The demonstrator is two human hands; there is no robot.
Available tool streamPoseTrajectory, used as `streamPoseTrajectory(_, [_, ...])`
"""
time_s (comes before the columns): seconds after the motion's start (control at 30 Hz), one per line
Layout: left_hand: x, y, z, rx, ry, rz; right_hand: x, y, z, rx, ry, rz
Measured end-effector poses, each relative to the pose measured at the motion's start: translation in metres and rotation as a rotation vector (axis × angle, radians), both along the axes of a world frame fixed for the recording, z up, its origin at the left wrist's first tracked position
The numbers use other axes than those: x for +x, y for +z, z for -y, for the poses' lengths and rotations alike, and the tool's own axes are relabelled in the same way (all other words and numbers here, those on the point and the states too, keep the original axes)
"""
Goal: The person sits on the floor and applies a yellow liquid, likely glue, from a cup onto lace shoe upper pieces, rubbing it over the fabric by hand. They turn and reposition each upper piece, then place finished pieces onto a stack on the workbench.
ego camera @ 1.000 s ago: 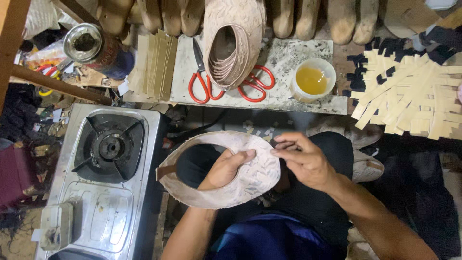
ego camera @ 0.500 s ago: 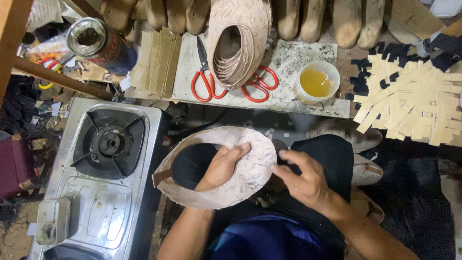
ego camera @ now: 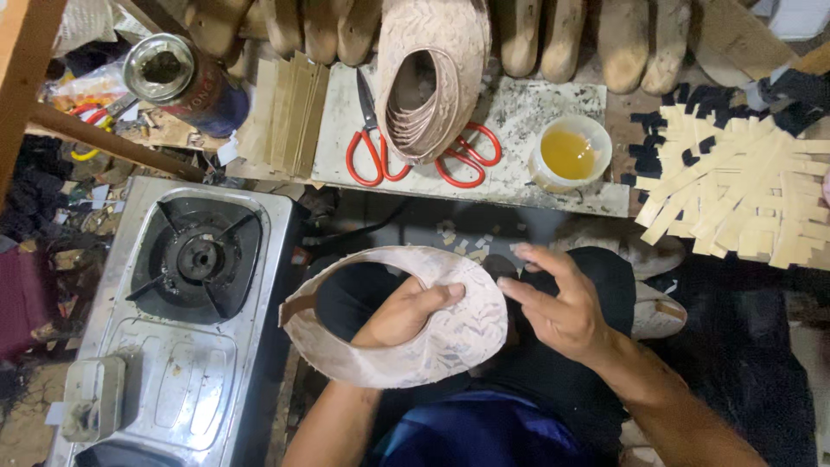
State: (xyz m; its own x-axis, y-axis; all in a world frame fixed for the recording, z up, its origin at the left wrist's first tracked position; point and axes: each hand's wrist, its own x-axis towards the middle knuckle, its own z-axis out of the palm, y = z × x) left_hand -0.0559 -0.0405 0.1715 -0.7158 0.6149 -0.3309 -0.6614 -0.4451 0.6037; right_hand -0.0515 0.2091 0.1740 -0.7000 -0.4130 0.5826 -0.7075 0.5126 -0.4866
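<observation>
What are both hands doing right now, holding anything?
Left hand: closed on the curved patterned shoe piece.
Right hand: open, fingers spread, holding nothing, just beside the piece.

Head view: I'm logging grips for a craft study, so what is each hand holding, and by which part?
The left hand grips the curved patterned shoe upper at its wide front, fingers over the inner edge. The right hand is open beside it, holding nothing.

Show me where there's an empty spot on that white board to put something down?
The white board is mostly crowded: red scissors, a stack of patterned pieces, and a cup of yellow liquid sit on it. Bare patches lie between the scissors' handles and the cup, and along its front edge. The flat panel of the gas stove, below the burner, is also free.
</observation>
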Motion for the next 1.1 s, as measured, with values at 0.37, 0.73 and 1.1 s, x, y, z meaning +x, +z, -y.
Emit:
streamPoseTrajectory(0.37, [-0.008,0.0,0.009,-0.776,0.341,-0.157,-0.035,0.009,-0.036,0.019,-0.264,0.342])
streamPoseTrajectory(0.73, [-0.016,-0.033,-0.007,-0.594,0.578,-0.29,-0.139,0.009,-0.072,0.627,-0.43,0.274])
streamPoseTrajectory(1.1, [-0.01,-0.007,-0.007,-0.12,0.418,0.041,-0.061,0.009,-0.039,0.068,-0.178,0.274])
